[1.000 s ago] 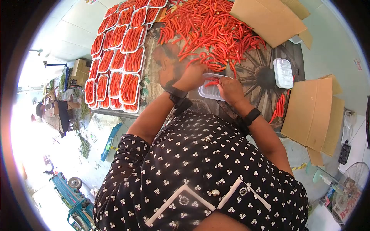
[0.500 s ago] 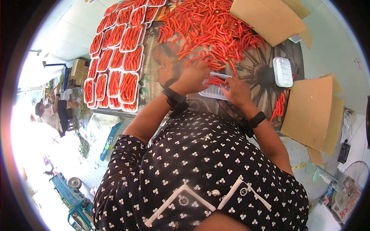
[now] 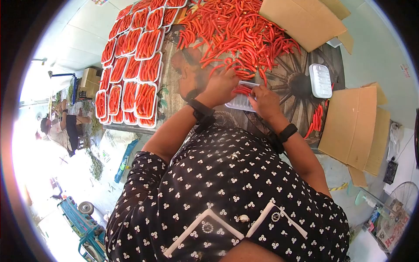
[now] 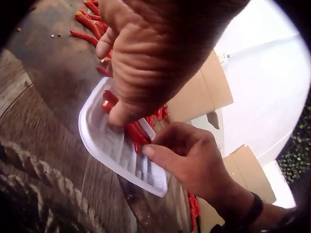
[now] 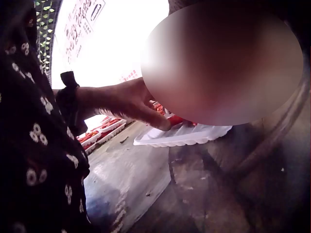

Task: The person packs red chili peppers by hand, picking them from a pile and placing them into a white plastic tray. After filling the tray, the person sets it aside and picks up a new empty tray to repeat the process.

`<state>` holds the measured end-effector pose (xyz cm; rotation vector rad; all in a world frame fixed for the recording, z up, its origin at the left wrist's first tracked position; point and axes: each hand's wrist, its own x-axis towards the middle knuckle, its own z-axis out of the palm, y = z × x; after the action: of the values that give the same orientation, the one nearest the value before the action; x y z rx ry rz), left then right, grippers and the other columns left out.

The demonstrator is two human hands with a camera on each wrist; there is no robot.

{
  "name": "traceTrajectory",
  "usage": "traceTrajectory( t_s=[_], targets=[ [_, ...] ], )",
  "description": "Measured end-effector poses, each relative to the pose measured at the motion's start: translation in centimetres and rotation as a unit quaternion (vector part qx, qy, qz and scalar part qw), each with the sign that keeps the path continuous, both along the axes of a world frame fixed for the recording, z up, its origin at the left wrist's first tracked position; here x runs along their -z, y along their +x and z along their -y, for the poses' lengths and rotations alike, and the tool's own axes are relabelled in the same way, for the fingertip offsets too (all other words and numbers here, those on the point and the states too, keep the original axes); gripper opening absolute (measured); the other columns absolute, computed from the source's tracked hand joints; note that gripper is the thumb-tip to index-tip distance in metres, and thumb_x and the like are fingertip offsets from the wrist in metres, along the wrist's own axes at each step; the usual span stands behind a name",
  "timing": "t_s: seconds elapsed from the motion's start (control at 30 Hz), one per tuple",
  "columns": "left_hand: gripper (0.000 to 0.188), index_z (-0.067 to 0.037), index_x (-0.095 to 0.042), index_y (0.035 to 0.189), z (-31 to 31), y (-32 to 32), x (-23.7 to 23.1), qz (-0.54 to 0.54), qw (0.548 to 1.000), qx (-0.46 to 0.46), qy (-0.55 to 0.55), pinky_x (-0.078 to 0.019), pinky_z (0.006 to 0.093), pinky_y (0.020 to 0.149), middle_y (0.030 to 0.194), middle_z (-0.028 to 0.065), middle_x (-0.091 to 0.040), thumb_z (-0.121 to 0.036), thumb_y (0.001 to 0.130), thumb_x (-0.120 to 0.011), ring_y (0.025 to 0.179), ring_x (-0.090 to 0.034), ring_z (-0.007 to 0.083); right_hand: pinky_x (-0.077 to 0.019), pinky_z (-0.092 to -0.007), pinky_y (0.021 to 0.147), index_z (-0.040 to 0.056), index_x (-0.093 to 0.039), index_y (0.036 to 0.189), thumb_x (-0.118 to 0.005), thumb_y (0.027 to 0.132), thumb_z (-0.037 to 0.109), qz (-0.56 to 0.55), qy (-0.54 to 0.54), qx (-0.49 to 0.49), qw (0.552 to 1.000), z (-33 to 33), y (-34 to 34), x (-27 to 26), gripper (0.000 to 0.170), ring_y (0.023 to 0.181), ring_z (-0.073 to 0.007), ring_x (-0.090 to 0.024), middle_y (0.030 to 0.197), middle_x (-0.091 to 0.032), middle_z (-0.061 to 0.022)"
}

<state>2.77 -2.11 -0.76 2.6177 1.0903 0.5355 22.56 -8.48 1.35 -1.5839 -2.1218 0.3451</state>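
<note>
A white plastic tray [image 3: 239, 105] lies on the table in front of the person, with a few red chili peppers [image 4: 138, 137] in it. At its left end the left hand [image 3: 221, 88] holds the stalk ends of these chilies, its thumb down inside the tray in the left wrist view. On the other side the right hand [image 3: 266, 104] pinches the chilies' tips between thumb and fingers. The left hand [image 5: 124, 101] also shows in the right wrist view, thumb at a chili. A blurred patch hides the right hand there.
A large pile of loose chilies [image 3: 238, 35] spreads beyond the hands. Stacked trays full of chilies [image 3: 146, 100] stand at left. At right are an unfilled white tray [image 3: 321, 81], several loose chilies [image 3: 315, 122] and cardboard boxes [image 3: 349, 126]. Another person [image 3: 61, 129] sits far left.
The right hand has shifted slightly along the tray's edge and back, its fingers closing on the chilies again. Left hand moved a little up the tray's left end.
</note>
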Motion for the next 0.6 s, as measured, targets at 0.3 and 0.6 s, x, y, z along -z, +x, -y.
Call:
traceTrajectory(
  t_s=[0.3,0.6],
  targets=[
    [0.028,-0.007,-0.062,0.086,0.3,-1.0,-2.1,0.002,0.999,-0.041,-0.03,-0.0498,0.0404,0.077,0.102,0.0096,-0.053,-0.025,0.069,-0.074,0.1,-0.056,0.0287,-0.0489,-0.0419,0.073,0.0055,-0.064,0.092,-0.068,0.078,0.024,-0.017,-0.008,0.115,0.993,-3.0,3.9,1.4,0.023,0.082,-0.0335,-0.062,0.089,-0.064,-0.0135],
    [0.025,-0.007,-0.062,0.086,0.6,-0.8,-3.0,0.002,0.998,-0.055,-0.03,-0.05,0.04,0.077,0.097,0.0098,-0.055,-0.023,0.07,-0.072,0.099,-0.056,0.029,-0.0489,-0.0431,0.072,0.0047,-0.065,0.086,-0.07,0.075,0.022,0.042,-0.089,0.139,0.985,-4.5,2.9,0.7,0.021,0.082,-0.0323,-0.062,0.085,-0.064,-0.0139]
  ],
)
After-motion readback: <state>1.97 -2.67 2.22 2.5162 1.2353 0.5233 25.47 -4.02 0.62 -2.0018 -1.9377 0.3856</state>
